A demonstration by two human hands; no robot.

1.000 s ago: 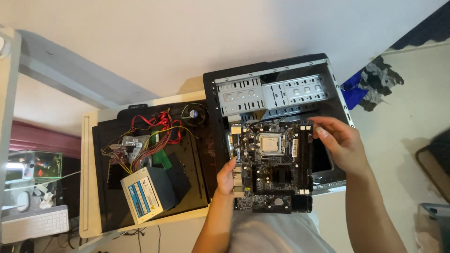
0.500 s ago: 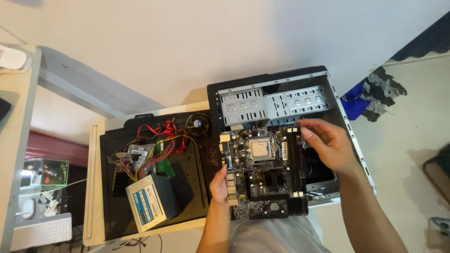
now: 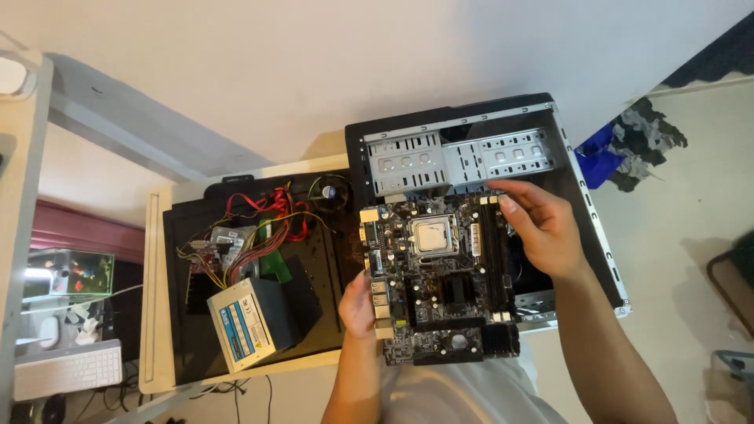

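Black rectangular motherboard (image 3: 441,279) with its silver socket hangs over the open black computer case (image 3: 471,149) — left hand (image 3: 358,302) grasping its port edge, right hand (image 3: 542,228) pinching the far edge. Such thin edge grips could slip — the board might knock the metal drive cage (image 3: 408,161).

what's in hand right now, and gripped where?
The motherboard, held over the open computer case. Left hand grips its left edge by the port block; right hand holds its upper right edge.
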